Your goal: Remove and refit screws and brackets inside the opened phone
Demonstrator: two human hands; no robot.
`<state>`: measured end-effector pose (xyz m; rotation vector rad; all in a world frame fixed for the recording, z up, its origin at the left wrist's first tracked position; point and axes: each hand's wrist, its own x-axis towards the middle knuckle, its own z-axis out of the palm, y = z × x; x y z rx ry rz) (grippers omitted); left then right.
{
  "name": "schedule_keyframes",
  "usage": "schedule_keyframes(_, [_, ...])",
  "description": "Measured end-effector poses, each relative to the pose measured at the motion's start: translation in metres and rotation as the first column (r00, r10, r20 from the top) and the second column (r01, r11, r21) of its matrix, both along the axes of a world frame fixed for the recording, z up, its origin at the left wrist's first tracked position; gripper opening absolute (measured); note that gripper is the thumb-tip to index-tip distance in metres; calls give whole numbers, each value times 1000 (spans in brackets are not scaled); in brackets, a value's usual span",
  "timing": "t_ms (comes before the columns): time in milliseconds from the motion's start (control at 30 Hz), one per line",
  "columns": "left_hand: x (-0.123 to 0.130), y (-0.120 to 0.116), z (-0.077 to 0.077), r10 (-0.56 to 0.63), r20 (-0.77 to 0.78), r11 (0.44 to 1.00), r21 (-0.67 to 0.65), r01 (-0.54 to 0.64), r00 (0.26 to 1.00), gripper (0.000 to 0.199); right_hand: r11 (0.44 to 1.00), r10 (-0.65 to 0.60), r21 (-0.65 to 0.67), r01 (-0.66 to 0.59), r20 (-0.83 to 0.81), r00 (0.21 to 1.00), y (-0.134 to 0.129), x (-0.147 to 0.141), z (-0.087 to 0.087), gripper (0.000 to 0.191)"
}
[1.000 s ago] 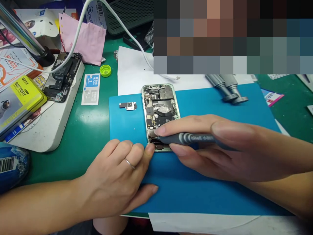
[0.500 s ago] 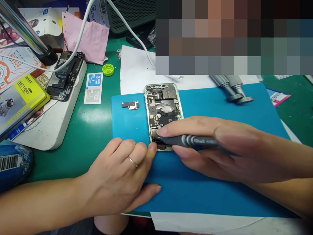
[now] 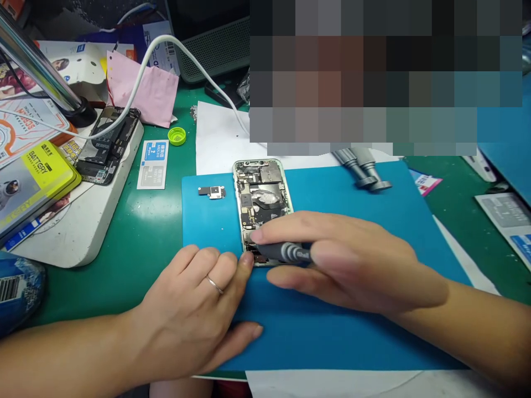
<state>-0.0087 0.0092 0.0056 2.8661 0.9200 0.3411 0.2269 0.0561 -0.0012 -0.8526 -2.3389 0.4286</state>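
An opened phone [image 3: 267,188] with its inner parts showing lies upright on a blue mat [image 3: 332,342]. My right hand [image 3: 348,260] grips a dark grey tool [image 3: 286,252] with light rings, its tip at the phone's lower left part. Curled at the phone's bottom left corner, my left hand [image 3: 194,304] touches the frame with its index fingertip; the other fingers are folded and the thumb sticks out, with no object visible in it. A small metal part [image 3: 212,192] lies on the mat left of the phone.
Another opened phone [image 3: 108,145] rests on a white box [image 3: 78,237] at the left, beside a yellow battery box [image 3: 39,179]. A green cap [image 3: 177,136] and wipe packet [image 3: 152,165] lie nearby. Grey metal tools [image 3: 363,172] sit behind the mat. A white cable [image 3: 166,38] arches above.
The camera view has shifted, so the mat, phone and hands appear lower and further left. My right hand still holds the tool at the phone, now at a changed angle.
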Motion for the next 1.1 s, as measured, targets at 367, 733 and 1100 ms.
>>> schedule_keyframes(367, [0,0,-1,-1,-15,1000,21,1,1000,56,987,127,130,-97,-251,960,5,-11,-5,47])
schedule_keyframes(733, [1,-2,0,-1,-13,1000,18,1,1000,56,979,154,172,-109,-277,948,9,-11,-7,51])
schedule_keyframes(1100, [1,-1,0,-4,-28,1000,16,4,1000,58,979,137,183,-90,-260,956,7,-10,-10,83])
